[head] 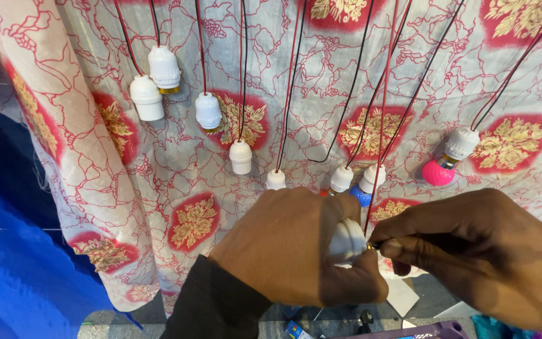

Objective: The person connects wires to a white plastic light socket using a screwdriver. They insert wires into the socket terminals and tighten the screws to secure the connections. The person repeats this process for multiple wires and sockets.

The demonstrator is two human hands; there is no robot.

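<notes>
Bright, even daylight; sharp focus, soft shadows, slight wide-angle edge bending.

The hanging cloth is pale grey-white, veined all over with thin red lines, and carries red patches filled with gold leaf-and-flower motifs. A plain bright blue fabric lies at the lower left. The lamp holders hanging in front of the cloth are white, some with a brass-coloured ring at the bottom. Their wires run in red and black pairs. One bulb is bright pink, another bulb is blue. The holder between the hands is white too. The sleeve at the left wrist is black.
</notes>
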